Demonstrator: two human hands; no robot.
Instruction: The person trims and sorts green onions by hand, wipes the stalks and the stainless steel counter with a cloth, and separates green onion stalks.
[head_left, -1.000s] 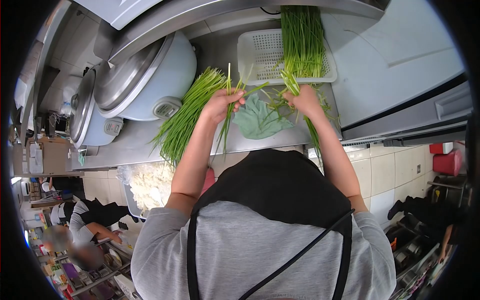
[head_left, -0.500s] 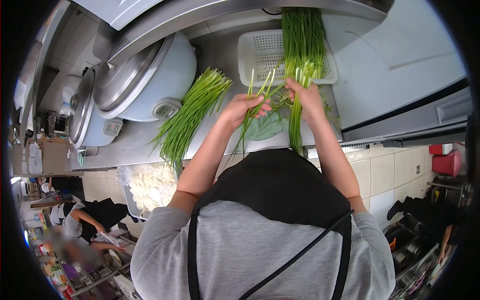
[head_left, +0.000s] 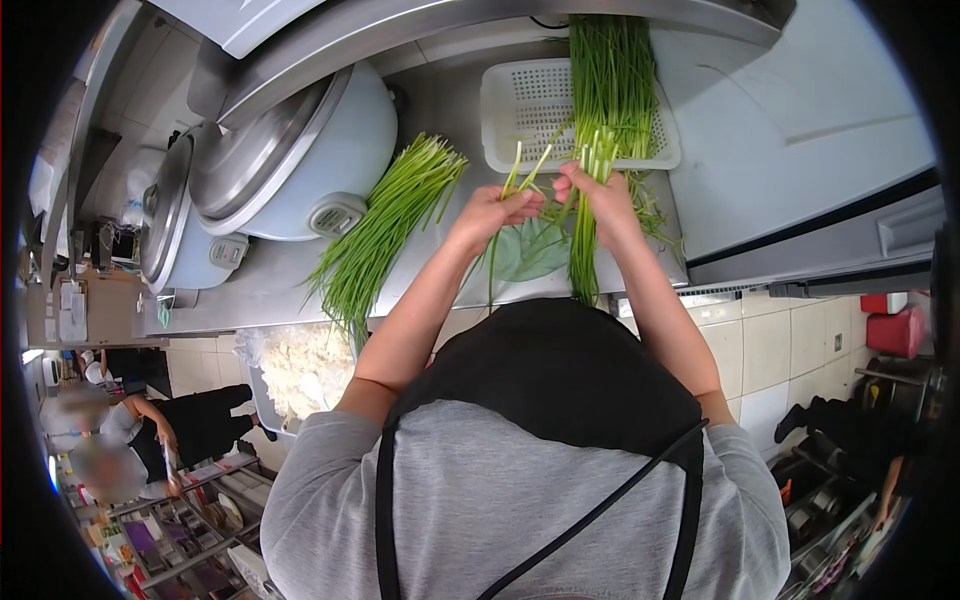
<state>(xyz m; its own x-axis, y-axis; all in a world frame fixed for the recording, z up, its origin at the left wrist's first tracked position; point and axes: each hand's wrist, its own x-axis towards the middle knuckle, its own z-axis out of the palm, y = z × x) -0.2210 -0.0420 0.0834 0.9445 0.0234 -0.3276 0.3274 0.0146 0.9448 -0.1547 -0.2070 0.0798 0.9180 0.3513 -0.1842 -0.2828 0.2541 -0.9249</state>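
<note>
Between thumb and fingers my left hand (head_left: pixel 492 215) pinches a few green stalks (head_left: pixel 511 180), pale ends up. A thicker bunch of stalks (head_left: pixel 584 245) hangs upright in my right hand (head_left: pixel 603 203), its light ends above the fist. The hands are close together but apart. Below and between them a green cloth (head_left: pixel 529 250) lies on the steel counter. Loose trimmings (head_left: pixel 650 210) lie right of my right hand. A pile of green stalks (head_left: pixel 390 225) rests left of my left hand. Behind, a white perforated basket (head_left: pixel 530 110) holds more long stalks (head_left: pixel 612 85).
Two large lidded cookers (head_left: pixel 300 150) stand at the left of the counter (head_left: pixel 260 290). A tub of pale food (head_left: pixel 300 375) sits below the counter's front edge. Other people (head_left: pixel 190 425) are at lower left, and another (head_left: pixel 850 425) at far right. A steel shelf edge (head_left: pixel 450 25) crosses the top.
My left hand has moved right and my right hand slightly left, so they are closer together. The bunch in my right hand now hangs more upright. People at lower left have shifted.
</note>
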